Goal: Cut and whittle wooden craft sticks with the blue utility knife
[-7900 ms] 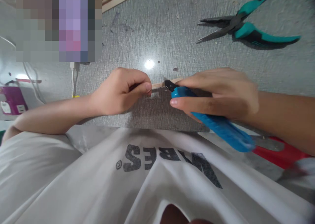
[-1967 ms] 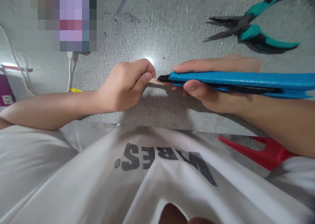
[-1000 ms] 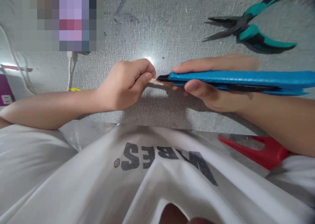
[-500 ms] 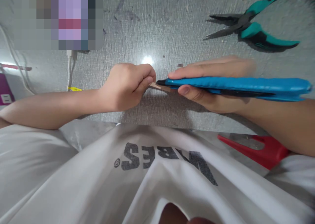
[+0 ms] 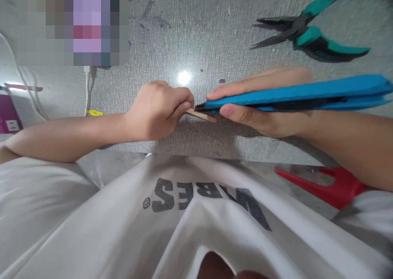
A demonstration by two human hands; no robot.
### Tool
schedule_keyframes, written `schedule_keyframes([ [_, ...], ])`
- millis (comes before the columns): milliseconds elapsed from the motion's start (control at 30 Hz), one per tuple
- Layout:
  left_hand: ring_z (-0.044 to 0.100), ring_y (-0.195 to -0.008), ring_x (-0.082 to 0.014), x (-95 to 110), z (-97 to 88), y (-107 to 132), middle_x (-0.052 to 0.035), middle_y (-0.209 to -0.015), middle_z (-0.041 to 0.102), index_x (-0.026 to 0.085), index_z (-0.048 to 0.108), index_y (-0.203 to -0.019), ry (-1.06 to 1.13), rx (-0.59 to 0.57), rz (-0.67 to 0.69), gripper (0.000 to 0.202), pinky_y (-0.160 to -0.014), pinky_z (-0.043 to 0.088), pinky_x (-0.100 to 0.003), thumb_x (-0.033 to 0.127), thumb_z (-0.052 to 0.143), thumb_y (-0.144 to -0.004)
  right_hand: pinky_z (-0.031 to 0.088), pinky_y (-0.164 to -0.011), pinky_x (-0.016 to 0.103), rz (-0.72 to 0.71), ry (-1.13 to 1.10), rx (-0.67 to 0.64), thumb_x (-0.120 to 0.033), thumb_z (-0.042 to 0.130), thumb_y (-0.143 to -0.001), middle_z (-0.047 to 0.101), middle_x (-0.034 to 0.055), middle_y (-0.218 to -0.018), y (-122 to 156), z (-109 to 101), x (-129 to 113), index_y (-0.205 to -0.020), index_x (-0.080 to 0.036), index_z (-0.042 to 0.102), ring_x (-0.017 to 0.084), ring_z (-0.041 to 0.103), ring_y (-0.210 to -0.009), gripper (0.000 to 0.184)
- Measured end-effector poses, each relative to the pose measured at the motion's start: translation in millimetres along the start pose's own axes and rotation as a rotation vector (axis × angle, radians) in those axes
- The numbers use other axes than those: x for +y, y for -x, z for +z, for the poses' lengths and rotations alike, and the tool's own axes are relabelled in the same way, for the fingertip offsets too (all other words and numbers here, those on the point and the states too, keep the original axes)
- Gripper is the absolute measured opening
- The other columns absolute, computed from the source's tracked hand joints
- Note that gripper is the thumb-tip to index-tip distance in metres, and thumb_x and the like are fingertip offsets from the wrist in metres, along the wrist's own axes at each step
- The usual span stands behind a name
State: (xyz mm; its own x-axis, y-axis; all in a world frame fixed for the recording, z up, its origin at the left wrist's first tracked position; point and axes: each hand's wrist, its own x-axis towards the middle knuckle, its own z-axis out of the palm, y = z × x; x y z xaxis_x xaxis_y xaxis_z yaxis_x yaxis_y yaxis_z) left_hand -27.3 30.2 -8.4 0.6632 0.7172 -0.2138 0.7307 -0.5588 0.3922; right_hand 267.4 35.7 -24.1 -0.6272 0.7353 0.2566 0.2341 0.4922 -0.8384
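My left hand [image 5: 159, 110] is curled into a fist, pinching one end of a thin wooden stick [image 5: 201, 115] between thumb and forefinger. The stick juts right, just above the grey textured tabletop [image 5: 196, 46]. My right hand [image 5: 264, 107] grips a long blue utility knife [image 5: 294, 95], forefinger stretched along its top. The knife's black tip [image 5: 199, 106] rests on the stick close to my left thumb. The knife's rear end tilts up to the right.
Teal-handled long-nose pliers [image 5: 303, 29] lie open at the back right. A red-handled tool [image 5: 322, 185] rests near my right elbow at the table's front edge. A white cable [image 5: 89, 86] and a purple box [image 5: 7, 119] are at the left. My white shirt fills the foreground.
The knife's rear end has tipped upward and its tip has slid slightly left along the stick. The stick's free end now shows below the blade. My left hand has barely moved.
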Motion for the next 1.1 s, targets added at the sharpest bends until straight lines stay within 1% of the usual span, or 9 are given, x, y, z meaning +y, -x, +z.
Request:
schedule_keyframes([
  [133, 0.067, -0.069, -0.0221, 1, -2.0, 0, -0.0022, -0.077, 0.075, 0.025, 0.08, -0.114, -0.015, -0.029, 0.018, 0.046, -0.087, 0.051, -0.037, 0.033, 0.035, -0.119, 0.069, -0.075, 0.028, 0.051, -0.098, -0.032, -0.041, 0.08, -0.113, 0.094, -0.0042, -0.097, -1, 0, 0, -0.123, -0.04, 0.095, 0.018, 0.089, -0.081, 0.018],
  [233, 0.068, -0.071, -0.0238, 1, -4.0, -1, -0.0034, -0.078, 0.076, 0.025, 0.08, -0.117, -0.018, -0.037, 0.006, 0.046, -0.081, 0.048, -0.037, 0.035, 0.035, -0.12, 0.07, -0.078, 0.031, 0.131, -0.137, -0.004, -0.048, 0.081, -0.113, 0.093, -0.0034, -0.097, 1, 2, 0, -0.129, -0.04, 0.094, 0.02, 0.089, -0.083, 0.022],
  [300, 0.069, -0.073, -0.0251, 0, -5.0, -1, -0.0043, -0.078, 0.076, 0.025, 0.08, -0.118, -0.019, -0.041, -0.002, 0.047, -0.079, 0.047, -0.038, 0.036, 0.034, -0.12, 0.069, -0.076, 0.031, 0.138, -0.153, 0.009, -0.052, 0.08, -0.114, 0.093, -0.0028, -0.095, 0, 3, 0, -0.13, -0.039, 0.094, 0.021, 0.088, -0.082, 0.025],
  [400, 0.07, -0.076, -0.0262, 0, -5.9, -2, -0.0048, -0.08, 0.076, 0.025, 0.08, -0.119, -0.005, -0.044, -0.008, 0.046, -0.08, 0.047, -0.038, 0.036, 0.035, -0.119, 0.067, -0.072, 0.028, 0.081, -0.169, -0.005, -0.051, 0.079, -0.115, 0.092, -0.0035, -0.093, -2, 4, -1, -0.126, -0.039, 0.095, 0.018, 0.087, -0.079, 0.023],
  [500, 0.071, -0.078, -0.0271, 0, -6.4, -2, -0.0053, -0.08, 0.076, 0.026, 0.08, -0.118, 0.024, -0.045, -0.015, 0.045, -0.081, 0.047, -0.04, 0.036, 0.036, -0.117, 0.069, -0.074, 0.028, 0.014, -0.125, 0.006, -0.044, 0.084, -0.111, 0.095, -0.0037, -0.105, -5, 4, -1, -0.122, -0.04, 0.096, 0.018, 0.089, -0.083, 0.016],
  [567, 0.071, -0.078, -0.0271, -2, -6.4, -2, -0.0053, -0.08, 0.076, 0.026, 0.08, -0.116, 0.035, -0.04, -0.012, 0.044, -0.08, 0.047, -0.04, 0.035, 0.037, -0.116, 0.071, -0.079, 0.029, 0.01, -0.088, 0.006, -0.04, 0.086, -0.108, 0.095, -0.0038, -0.114, -5, 3, -2, -0.12, -0.042, 0.095, 0.02, 0.091, -0.088, 0.015],
  [767, 0.07, -0.077, -0.0268, -3, -7.6, -4, -0.005, -0.08, 0.076, 0.028, 0.08, -0.111, 0.067, -0.046, -0.015, 0.04, -0.077, 0.045, -0.039, 0.034, 0.041, -0.115, 0.07, -0.07, 0.032, 0.039, -0.078, -0.024, -0.039, 0.083, -0.109, 0.093, -0.0046, -0.094, -6, -1, -5, -0.117, -0.042, 0.095, 0.021, 0.087, -0.075, 0.015],
  [933, 0.07, -0.077, -0.0273, -1, -9.9, -5, -0.0051, -0.079, 0.076, 0.028, 0.082, -0.112, 0.052, -0.071, -0.032, 0.042, -0.078, 0.044, -0.04, 0.035, 0.041, -0.114, 0.069, -0.07, 0.027, -0.006, -0.096, -0.059, -0.037, 0.08, -0.112, 0.093, -0.0034, -0.094, -6, -4, -4, -0.123, -0.038, 0.096, 0.018, 0.086, -0.073, 0.019],
  [1100, 0.069, -0.073, -0.0261, -1, -7.9, -4, -0.0049, -0.078, 0.076, 0.027, 0.081, -0.109, 0.052, -0.057, -0.012, 0.042, -0.08, 0.046, -0.041, 0.034, 0.039, -0.113, 0.071, -0.076, 0.025, 0.02, -0.021, -0.051, -0.037, 0.084, -0.109, 0.095, -0.0025, -0.107, -2, -6, 2, -0.13, -0.037, 0.096, 0.019, 0.09, -0.084, 0.023],
])
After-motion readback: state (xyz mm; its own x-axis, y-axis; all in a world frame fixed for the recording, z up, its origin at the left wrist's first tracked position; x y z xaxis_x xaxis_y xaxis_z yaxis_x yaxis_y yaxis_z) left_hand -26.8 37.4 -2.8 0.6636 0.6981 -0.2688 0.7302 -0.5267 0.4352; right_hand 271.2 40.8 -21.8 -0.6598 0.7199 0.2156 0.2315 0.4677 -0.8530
